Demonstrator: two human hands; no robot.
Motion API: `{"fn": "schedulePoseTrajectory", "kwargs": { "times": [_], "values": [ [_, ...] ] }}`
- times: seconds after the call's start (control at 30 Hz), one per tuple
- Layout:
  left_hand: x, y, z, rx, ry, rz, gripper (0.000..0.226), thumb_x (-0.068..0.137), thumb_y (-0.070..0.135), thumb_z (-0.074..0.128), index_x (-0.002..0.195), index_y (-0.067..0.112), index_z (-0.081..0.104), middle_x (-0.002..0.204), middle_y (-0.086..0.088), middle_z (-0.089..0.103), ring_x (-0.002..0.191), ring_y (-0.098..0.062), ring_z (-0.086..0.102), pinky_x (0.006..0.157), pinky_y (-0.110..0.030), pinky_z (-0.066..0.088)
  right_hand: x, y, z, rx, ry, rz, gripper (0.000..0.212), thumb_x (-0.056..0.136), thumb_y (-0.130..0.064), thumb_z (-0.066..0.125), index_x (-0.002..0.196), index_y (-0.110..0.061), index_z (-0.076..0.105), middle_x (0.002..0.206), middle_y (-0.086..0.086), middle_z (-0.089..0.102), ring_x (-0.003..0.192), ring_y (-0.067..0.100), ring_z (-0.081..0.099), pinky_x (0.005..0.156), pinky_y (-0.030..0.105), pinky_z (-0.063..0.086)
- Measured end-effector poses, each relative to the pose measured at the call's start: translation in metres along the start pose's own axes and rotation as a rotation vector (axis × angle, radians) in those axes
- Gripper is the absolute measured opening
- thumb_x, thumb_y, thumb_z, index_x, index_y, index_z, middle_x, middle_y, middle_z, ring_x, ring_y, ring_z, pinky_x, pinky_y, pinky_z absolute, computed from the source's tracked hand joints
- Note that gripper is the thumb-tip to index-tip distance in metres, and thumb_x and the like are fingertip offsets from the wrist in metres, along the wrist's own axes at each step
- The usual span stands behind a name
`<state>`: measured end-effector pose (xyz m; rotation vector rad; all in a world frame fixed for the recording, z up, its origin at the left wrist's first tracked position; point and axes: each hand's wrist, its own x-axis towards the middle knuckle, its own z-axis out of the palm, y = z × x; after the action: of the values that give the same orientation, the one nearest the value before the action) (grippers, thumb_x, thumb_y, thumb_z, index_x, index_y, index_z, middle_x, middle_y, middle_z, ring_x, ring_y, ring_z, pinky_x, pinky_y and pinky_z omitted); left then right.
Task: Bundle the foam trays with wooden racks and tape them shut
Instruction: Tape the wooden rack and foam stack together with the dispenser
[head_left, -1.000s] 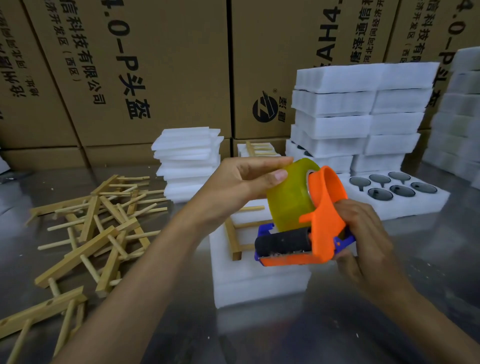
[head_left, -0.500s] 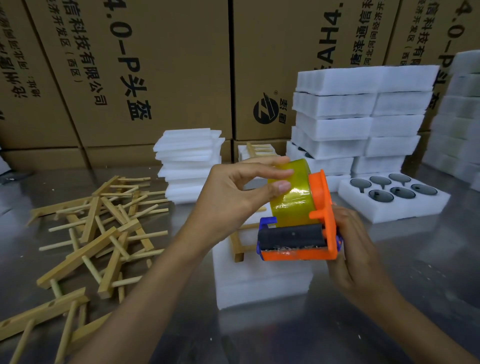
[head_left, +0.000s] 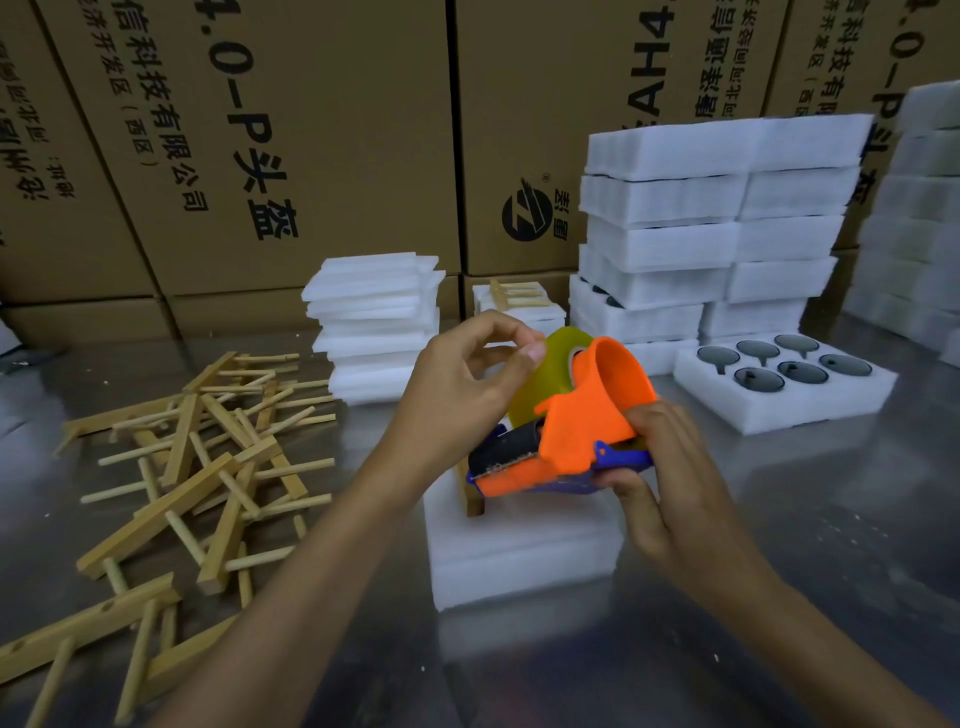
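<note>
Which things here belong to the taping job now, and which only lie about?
In use:
- orange and blue plastic tape dispenser, gripped by the right hand
- yellowish tape roll, touched by the left hand
- white foam tray bundle underneath

Lying about:
- loose wooden racks
- stacked white foam trays
- brown cardboard boxes

Left arm: bare forearm reaches in from lower left, rising toward centre.
Left hand (head_left: 467, 384): raised, fingers curled, thumb and forefinger tips pinched at the edge of the tape roll (head_left: 545, 384).
Right arm: forearm enters from lower right.
Right hand (head_left: 660, 478): grip closed round the tape dispenser (head_left: 582, 421) from its right side, thumb underneath, fingers over the top.
</note>
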<state>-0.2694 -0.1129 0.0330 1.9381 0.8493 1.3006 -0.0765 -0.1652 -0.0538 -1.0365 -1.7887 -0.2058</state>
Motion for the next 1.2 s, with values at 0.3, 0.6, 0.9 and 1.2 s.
{"fn": "schedulePoseTrajectory", "kwargs": {
  "times": [0.3, 0.6, 0.9, 1.2],
  "values": [
    [-0.003, -0.005, 0.001, -0.134, 0.004, -0.088, 0.022, 0.083, 0.022, 0.076, 0.098, 0.010, 0.066, 0.109, 0.004, 0.073, 0.106, -0.007, 0.067, 0.093, -0.030, 0.055, 0.001, -0.001, 0.003, -0.091, 0.002, -0.074, 0.027, 0.100, -0.043, 0.043, 0.109, -0.017, 0.044, 0.101, -0.007, 0.041, 0.091, 0.007, 0.036, 0.089, 0.017, 0.029],
    [-0.010, -0.008, 0.003, -0.202, 0.092, -0.075, 0.020, 0.081, 0.009, 0.077, 0.093, 0.000, 0.064, 0.107, 0.001, 0.074, 0.104, -0.008, 0.068, 0.094, -0.031, 0.055, 0.002, -0.006, 0.007, -0.164, 0.044, -0.178, 0.035, 0.103, -0.046, 0.039, 0.110, -0.012, 0.046, 0.100, 0.001, 0.045, 0.091, 0.018, 0.045, 0.106, 0.032, 0.029],
    [-0.014, -0.007, -0.004, -0.199, 0.085, -0.100, 0.021, 0.083, 0.008, 0.075, 0.103, 0.012, 0.070, 0.106, 0.003, 0.074, 0.103, -0.012, 0.069, 0.094, -0.034, 0.054, 0.007, -0.015, 0.003, -0.225, 0.017, -0.258, 0.029, 0.095, -0.039, 0.050, 0.103, -0.012, 0.046, 0.089, 0.007, 0.056, 0.089, 0.020, 0.046, 0.099, 0.042, 0.034],
    [-0.020, -0.005, -0.003, -0.252, 0.112, -0.063, 0.016, 0.083, 0.007, 0.075, 0.097, 0.009, 0.068, 0.104, 0.005, 0.075, 0.100, -0.007, 0.069, 0.084, -0.021, 0.055, 0.008, -0.019, 0.001, -0.237, 0.008, -0.249, 0.029, 0.097, -0.041, 0.048, 0.103, -0.013, 0.046, 0.089, 0.007, 0.056, 0.089, 0.021, 0.046, 0.097, 0.044, 0.037]
  ]
}}
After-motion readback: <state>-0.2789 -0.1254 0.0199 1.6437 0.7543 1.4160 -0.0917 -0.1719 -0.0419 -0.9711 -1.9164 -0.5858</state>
